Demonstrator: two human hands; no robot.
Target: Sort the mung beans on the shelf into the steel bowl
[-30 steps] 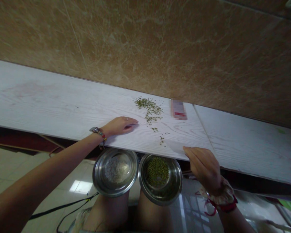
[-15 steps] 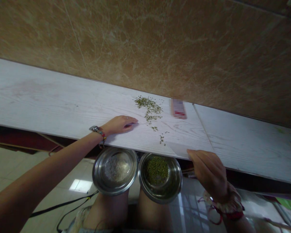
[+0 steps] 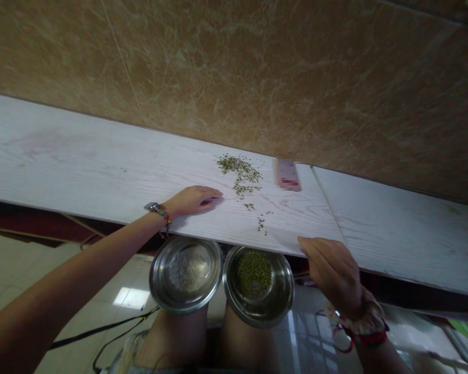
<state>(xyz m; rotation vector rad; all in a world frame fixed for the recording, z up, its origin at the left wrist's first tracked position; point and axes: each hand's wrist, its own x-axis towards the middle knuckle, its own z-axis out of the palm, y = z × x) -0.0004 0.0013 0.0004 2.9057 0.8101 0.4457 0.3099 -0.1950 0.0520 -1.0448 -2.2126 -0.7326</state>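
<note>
My left hand (image 3: 197, 200) lies palm down on the white wood-grain table (image 3: 101, 161), fingers stretched out and holding nothing. To the right of its fingertips is a loose scatter of small green beans (image 3: 237, 169), trailing toward the front edge. At that edge my right hand (image 3: 329, 262) is closed in a pinch. A smooth pale patch lies beside its fingertips; I cannot tell whether it is a held thin sheet or a shadow. Below the edge, a steel bowl (image 3: 284, 301) holds green beans (image 3: 253, 272). The steel bowl (image 3: 158, 285) beside it holds whitish grains (image 3: 189, 272).
A brown marbled wall (image 3: 234, 78) runs along the table's back. A blurred, flat pinkish packet (image 3: 287, 174) lies near it. A seam (image 3: 327, 202) crosses the table at right. Both bowls are above my knees (image 3: 175, 337). A dark strap (image 3: 101, 330) hangs at lower left.
My right hand has shifted slightly right and down, then a little back to the left. My left hand, the scattered beans and both bowls look the same.
</note>
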